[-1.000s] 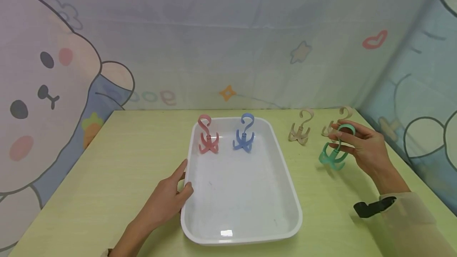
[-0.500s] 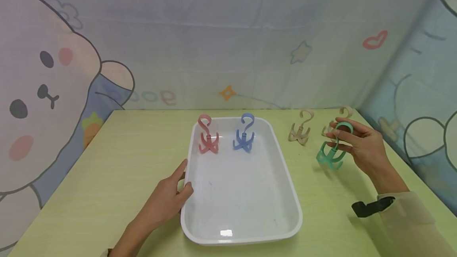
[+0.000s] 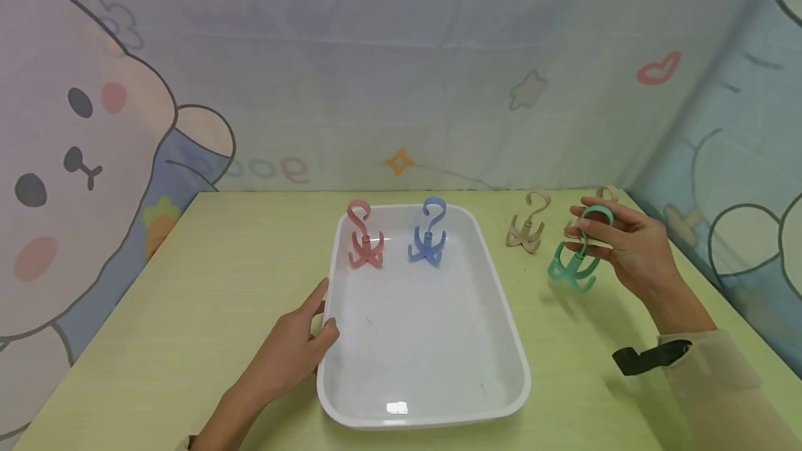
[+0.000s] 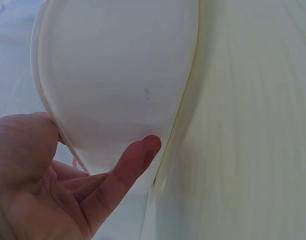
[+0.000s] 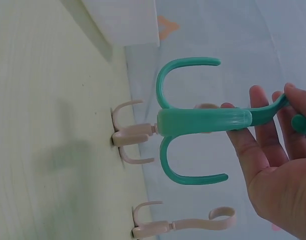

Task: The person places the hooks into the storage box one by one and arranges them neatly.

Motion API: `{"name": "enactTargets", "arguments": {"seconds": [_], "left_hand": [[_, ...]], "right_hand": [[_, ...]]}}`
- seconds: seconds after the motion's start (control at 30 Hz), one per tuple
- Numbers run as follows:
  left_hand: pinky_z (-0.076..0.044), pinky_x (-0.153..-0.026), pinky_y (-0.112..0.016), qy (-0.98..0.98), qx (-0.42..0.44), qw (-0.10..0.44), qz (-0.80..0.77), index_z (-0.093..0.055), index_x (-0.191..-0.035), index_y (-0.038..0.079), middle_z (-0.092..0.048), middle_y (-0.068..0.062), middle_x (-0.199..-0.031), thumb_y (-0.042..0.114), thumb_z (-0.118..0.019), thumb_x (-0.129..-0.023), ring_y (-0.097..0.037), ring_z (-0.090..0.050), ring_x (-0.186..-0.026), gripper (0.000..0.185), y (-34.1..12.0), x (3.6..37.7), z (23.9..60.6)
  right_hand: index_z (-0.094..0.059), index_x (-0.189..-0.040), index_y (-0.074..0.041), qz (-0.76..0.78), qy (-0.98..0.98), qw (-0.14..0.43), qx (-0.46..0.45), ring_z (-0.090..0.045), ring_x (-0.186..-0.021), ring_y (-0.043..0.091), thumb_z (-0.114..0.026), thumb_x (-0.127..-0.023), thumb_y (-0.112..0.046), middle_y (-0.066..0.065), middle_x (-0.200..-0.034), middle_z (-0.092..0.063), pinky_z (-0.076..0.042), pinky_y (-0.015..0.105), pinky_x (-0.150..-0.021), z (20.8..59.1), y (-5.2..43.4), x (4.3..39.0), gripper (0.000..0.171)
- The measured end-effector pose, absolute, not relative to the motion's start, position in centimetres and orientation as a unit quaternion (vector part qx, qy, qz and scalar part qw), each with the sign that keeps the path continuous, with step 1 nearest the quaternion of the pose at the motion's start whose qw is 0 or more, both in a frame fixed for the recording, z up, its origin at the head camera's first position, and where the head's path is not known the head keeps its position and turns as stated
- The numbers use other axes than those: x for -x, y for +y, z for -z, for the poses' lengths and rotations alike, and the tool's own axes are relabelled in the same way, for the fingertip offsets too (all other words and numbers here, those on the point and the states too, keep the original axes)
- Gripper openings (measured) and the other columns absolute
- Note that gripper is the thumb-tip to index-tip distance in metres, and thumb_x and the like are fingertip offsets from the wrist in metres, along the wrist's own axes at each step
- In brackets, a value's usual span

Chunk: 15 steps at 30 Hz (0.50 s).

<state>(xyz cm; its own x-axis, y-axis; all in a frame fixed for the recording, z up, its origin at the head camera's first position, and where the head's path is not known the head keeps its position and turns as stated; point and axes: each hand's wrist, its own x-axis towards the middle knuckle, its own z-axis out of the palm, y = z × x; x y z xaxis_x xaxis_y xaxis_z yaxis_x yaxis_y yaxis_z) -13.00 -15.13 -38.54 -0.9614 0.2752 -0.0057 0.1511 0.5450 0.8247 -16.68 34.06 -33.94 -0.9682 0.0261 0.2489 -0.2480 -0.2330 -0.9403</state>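
Observation:
My right hand (image 3: 639, 249) pinches a green multi-prong hanging hook (image 3: 573, 273) by its curved top, holding it off the table with its prongs down. In the right wrist view, thumb and fingers meet on the upper stem of the green hook (image 5: 205, 121). My left hand (image 3: 291, 353) grips the left rim of a white tray (image 3: 432, 420), thumb over the edge and fingers along the outer wall, as the left wrist view of the tray (image 4: 108, 75) shows. Inside the tray's far end stand a pink hook (image 3: 366, 252) and a blue hook (image 3: 428, 249).
Two beige hooks stand on the table's far right: a nearer beige hook (image 3: 526, 235) to the tray's right, and another beige hook (image 3: 606, 193) partly hidden behind my right hand. A printed curtain (image 3: 401, 89) hangs along the back edge of the pale green table (image 3: 188, 339).
My right hand has moved slightly left and up, carrying the green hook with it. The left hand and the tray stay where they were.

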Motion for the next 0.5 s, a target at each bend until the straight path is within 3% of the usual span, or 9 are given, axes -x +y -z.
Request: {"name": "enactTargets", "arguments": {"seconds": [0.5], "left_hand": [[-0.059,-0.055,-0.027,0.878,-0.121,0.068,-0.458,-0.022,-0.170,0.010,-0.057,-0.022,-0.153,0.015,-0.052,-0.103,-0.014,-0.072,-0.074,0.074,-15.1,13.0,38.5]], "right_hand": [[-0.072,-0.132,-0.006,-0.787,-0.603,0.075,-0.106,-0.081,-0.093,0.024,-0.066,-0.098,0.006,0.006,-0.115,-0.080,-0.066,0.044,-0.079,32.3,32.5,16.6,0.036]]}}
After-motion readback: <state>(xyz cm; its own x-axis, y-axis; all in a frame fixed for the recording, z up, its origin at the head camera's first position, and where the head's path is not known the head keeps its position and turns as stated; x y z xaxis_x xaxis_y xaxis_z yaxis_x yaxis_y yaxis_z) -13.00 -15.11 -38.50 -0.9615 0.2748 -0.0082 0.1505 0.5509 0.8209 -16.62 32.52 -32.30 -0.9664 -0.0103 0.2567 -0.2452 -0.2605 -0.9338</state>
